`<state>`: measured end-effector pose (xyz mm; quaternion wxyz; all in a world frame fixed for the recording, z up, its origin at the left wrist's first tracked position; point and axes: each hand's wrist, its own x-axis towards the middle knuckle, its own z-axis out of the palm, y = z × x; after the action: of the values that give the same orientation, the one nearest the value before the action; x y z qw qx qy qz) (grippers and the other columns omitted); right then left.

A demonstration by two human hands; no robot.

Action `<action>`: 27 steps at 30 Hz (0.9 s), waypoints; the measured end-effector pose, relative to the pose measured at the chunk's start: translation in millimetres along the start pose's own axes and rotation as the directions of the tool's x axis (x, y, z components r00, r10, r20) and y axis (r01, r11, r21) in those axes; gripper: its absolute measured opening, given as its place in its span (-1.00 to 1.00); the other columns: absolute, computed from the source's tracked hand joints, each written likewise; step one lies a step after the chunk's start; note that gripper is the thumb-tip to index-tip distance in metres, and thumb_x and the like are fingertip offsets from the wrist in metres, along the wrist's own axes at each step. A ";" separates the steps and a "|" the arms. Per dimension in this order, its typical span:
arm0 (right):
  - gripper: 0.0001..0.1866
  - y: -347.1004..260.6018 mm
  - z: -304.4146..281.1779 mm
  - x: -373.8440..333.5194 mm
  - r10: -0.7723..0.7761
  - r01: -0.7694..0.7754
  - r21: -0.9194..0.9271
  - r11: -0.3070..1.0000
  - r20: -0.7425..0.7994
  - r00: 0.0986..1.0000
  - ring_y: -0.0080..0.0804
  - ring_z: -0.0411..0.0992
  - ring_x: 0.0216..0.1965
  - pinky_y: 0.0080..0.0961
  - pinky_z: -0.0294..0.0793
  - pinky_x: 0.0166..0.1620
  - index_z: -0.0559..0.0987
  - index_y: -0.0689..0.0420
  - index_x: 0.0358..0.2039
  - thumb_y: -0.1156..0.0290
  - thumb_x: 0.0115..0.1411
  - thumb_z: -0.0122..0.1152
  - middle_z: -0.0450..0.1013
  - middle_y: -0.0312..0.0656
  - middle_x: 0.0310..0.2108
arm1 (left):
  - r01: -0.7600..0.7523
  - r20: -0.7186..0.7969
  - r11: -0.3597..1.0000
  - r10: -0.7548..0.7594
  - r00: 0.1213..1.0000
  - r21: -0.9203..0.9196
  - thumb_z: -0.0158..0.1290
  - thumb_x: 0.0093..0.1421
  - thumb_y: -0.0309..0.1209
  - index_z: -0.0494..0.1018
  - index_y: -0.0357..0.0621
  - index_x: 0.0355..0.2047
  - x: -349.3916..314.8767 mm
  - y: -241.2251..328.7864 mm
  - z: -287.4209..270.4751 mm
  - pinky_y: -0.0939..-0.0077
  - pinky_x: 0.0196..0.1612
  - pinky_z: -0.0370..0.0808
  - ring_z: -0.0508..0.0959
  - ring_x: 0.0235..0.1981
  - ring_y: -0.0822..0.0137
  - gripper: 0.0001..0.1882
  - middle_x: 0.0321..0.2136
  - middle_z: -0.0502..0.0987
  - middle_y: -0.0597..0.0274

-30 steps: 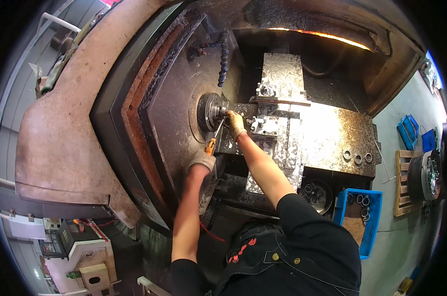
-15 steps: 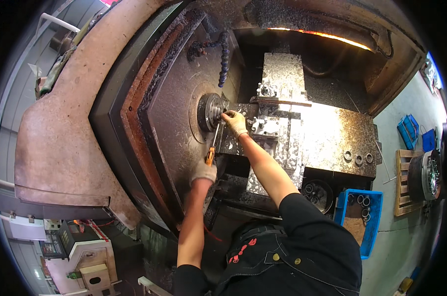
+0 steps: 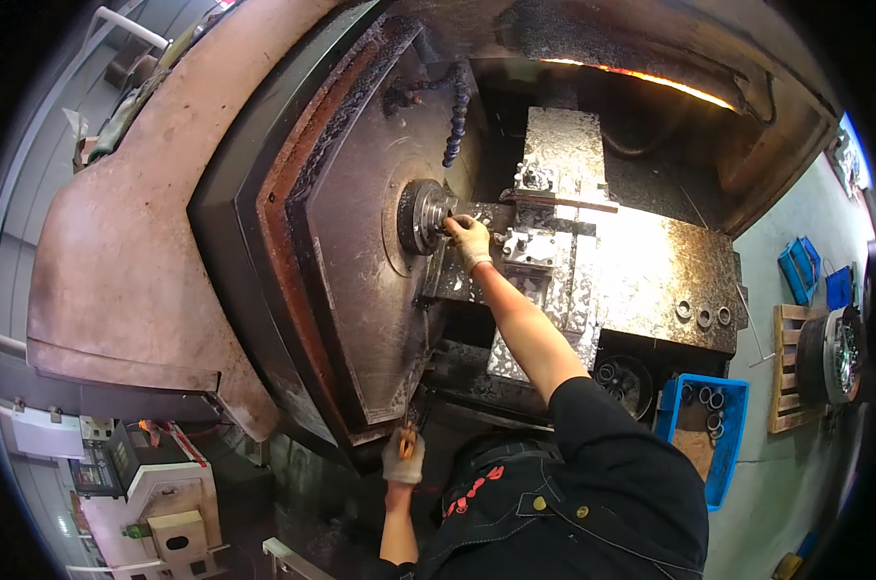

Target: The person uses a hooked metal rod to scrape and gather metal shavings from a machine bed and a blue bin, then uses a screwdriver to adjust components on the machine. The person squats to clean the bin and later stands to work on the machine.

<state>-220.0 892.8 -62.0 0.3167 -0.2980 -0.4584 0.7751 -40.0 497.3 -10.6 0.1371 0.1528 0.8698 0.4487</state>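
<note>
My right hand [image 3: 470, 242], in a light work glove, reaches to the front of the round lathe chuck [image 3: 419, 217]. Its thumb and fingers are closed at the chuck's face; what lies between them is hidden. Low down, by the lower corner of the machine's door opening, my gloved left hand [image 3: 402, 466] is wrapped round the orange handle of an air gun [image 3: 407, 442]. The gun's nozzle shows only dimly against the dark machine and is well away from the chuck.
A tool post [image 3: 530, 248] stands just right of my right hand. Several metal rings lie on the carriage plate [image 3: 641, 271] and in a blue crate [image 3: 740, 435]. A segmented coolant hose [image 3: 457, 121] hangs above the chuck. At far right a wooden pallet [image 3: 784, 387] carries a large round part.
My left hand has drawn the air gun back from the chuck, down toward my body. My right hand stays at the chuck's face. The view has shifted slightly.
</note>
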 end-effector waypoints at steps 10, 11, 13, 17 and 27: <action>-0.53 -1.8 -8.6 5.2 -0.481 0.372 -0.653 0.660 0.014 0.877 -0.32 0.48 -0.18 -0.45 0.42 -0.09 0.49 0.09 -0.10 0.27 -0.05 0.33 0.50 -0.13 -0.18 | -0.217 -0.179 0.949 0.179 0.968 -0.227 -0.13 0.17 -0.37 0.37 -0.33 -0.13 -62.7 -11.5 -101.2 0.52 -0.13 0.43 0.50 -0.19 0.33 -0.68 -0.17 0.49 0.05; -0.45 -7.2 -1.8 -1.1 -0.366 0.307 -0.594 0.744 0.023 0.930 -0.14 0.46 -0.14 -0.32 0.41 -0.08 0.47 0.09 -0.06 0.16 -0.08 0.32 0.47 -0.02 -0.14 | -0.263 -0.265 0.948 0.211 0.941 -0.179 -0.11 0.16 -0.30 0.35 -0.34 -0.11 -75.0 -27.8 -118.9 0.52 -0.09 0.42 0.49 -0.12 0.33 -0.62 -0.14 0.48 0.07; -0.53 -8.5 -29.3 45.1 -0.242 0.267 -0.398 0.878 0.115 0.964 -0.46 0.48 -0.27 -0.53 0.45 -0.22 0.49 0.15 -0.08 0.25 -0.01 0.30 0.52 -0.15 -0.24 | -0.101 -0.229 0.821 0.272 0.935 0.563 0.01 0.09 -0.37 0.37 -0.21 -0.10 -57.2 -41.9 -158.4 0.42 -0.06 0.42 0.49 -0.14 0.31 -0.65 -0.15 0.48 0.11; -0.61 -9.1 -2.9 9.3 0.057 -0.013 -0.238 0.971 0.181 0.982 -0.61 0.35 -0.58 -0.67 0.33 -0.52 0.52 0.16 -0.12 0.21 0.08 0.25 0.47 -0.32 -0.43 | -0.057 -0.402 0.929 0.213 0.891 0.366 0.06 0.01 -0.52 0.39 -0.16 -0.12 -53.3 -51.8 -220.0 0.36 -0.04 0.41 0.47 -0.10 0.23 -0.64 -0.10 0.44 0.13; -0.53 9.3 -17.1 26.5 -0.194 0.244 -0.352 0.904 0.173 0.966 -0.63 0.40 -0.44 -0.73 0.37 -0.41 0.49 0.06 0.00 0.42 0.01 0.30 0.51 -0.30 -0.24 | -0.406 -0.208 0.810 0.523 0.826 0.424 0.07 -0.03 -0.55 0.29 -0.16 0.04 71.4 82.7 -282.4 0.29 -0.06 0.39 0.43 -0.10 0.14 -0.45 -0.08 0.39 0.04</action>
<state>-225.7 918.4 -81.8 0.3088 -0.2463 -0.6469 0.6523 -199.6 361.9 208.3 -0.1497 0.3124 0.8821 0.3192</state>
